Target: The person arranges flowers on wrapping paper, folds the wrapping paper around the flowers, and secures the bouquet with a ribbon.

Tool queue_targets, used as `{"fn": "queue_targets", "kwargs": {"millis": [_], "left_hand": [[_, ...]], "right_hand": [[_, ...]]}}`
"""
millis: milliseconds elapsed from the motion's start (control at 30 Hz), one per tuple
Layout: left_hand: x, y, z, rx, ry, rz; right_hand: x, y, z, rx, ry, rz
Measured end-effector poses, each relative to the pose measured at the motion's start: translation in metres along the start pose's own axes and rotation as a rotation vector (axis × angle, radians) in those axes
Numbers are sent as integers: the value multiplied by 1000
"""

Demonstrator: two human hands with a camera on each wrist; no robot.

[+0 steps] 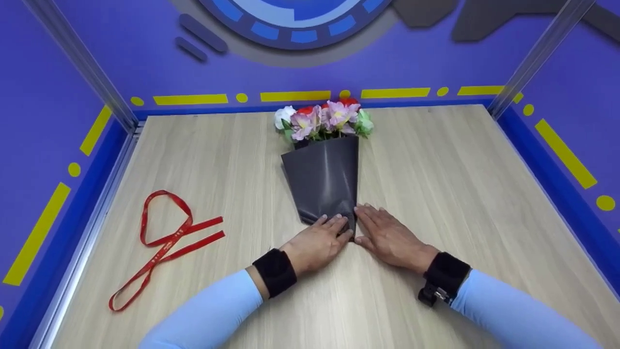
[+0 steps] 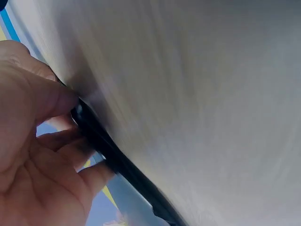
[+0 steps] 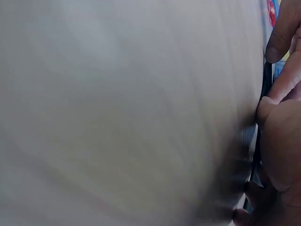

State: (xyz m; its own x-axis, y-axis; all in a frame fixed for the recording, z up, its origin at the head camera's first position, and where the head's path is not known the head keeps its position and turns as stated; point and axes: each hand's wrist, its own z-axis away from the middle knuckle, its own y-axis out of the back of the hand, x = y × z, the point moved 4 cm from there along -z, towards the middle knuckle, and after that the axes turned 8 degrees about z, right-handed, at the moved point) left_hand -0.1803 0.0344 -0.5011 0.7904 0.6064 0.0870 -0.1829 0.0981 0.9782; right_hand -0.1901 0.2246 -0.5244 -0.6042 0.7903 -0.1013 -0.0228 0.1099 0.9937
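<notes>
A bouquet wrapped in dark grey paper (image 1: 323, 174) lies on the table with its flowers (image 1: 334, 118) at the far end: pink, red, white and pale green blooms. My left hand (image 1: 317, 242) rests its extended fingers on the folded lower end of the wrap. In the left wrist view, the left thumb and fingers (image 2: 96, 175) meet the dark paper edge (image 2: 127, 167). On the other side my right hand (image 1: 395, 237) lies with straight fingers against the wrap's lower right edge. The right wrist view catches both hands close together at that edge, partly cut off by the frame.
A red ribbon (image 1: 167, 245) lies loosely looped on the wooden table (image 1: 232, 160), left of the bouquet. Blue-purple panels (image 1: 533, 72) with yellow marks enclose the table at the back and sides, with metal posts (image 1: 89, 63) at the corners.
</notes>
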Motion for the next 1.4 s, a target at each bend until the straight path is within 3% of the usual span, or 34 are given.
{"fn": "queue_targets", "kwargs": {"millis": [233,533,800,1100,1400], "left_hand": [[-5,-1,5,8,23,-21],[-4,-6,18,16,2,-39],[-5,-8,23,-30,18,-6],[-4,-5,22,-63,48,-13],[-2,-3,21,-91,57,4]], "right_hand": [[1,2,1,5,5,5],[-10,5,-5,-34,188,83],[-17,2,-1,-105,248,158],[-26,-5,-3,-198,185,154],[-13,-2,-20,-199,123,139]]}}
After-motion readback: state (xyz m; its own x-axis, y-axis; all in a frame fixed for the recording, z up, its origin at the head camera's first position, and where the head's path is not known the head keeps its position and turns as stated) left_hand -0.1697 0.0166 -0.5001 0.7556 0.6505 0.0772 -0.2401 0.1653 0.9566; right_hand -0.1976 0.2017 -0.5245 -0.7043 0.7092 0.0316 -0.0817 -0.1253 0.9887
